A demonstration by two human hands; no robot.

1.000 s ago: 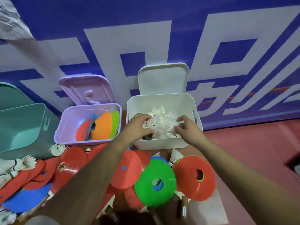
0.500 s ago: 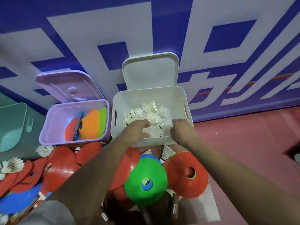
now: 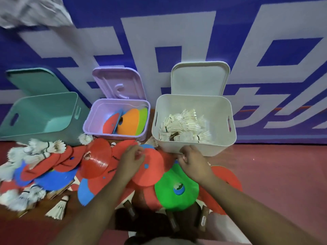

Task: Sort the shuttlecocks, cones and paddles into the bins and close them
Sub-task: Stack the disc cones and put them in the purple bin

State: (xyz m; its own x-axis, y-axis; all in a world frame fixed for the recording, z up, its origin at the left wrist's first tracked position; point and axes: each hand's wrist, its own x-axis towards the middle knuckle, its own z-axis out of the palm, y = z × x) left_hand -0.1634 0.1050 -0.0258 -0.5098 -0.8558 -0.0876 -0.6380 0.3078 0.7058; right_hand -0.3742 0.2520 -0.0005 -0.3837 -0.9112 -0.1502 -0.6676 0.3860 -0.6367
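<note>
left grip [image 3: 131, 159] loosely curled and empty over a red cone [image 3: 148, 174]; right grip [image 3: 192, 162] also slack and empty, just before the white bin [image 3: 212, 147], which holds shuttlecocks [image 3: 184, 126]. green cone [image 3: 169, 197] lies beside the right wrist. coloured cones [image 3: 131, 122] lean in the lilac bin [image 3: 90, 128]; teal bin [image 3: 44, 112] leftmost, all lids up.

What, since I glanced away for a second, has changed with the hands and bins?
Both hands drew back out of the white bin toward the person, leaving the shuttlecocks inside. The left hand now hangs over a red cone, the right hand just in front of the bin; any grip is too blurred to tell. All three bins stay open; the cones in the purple bin are unmoved.
</note>
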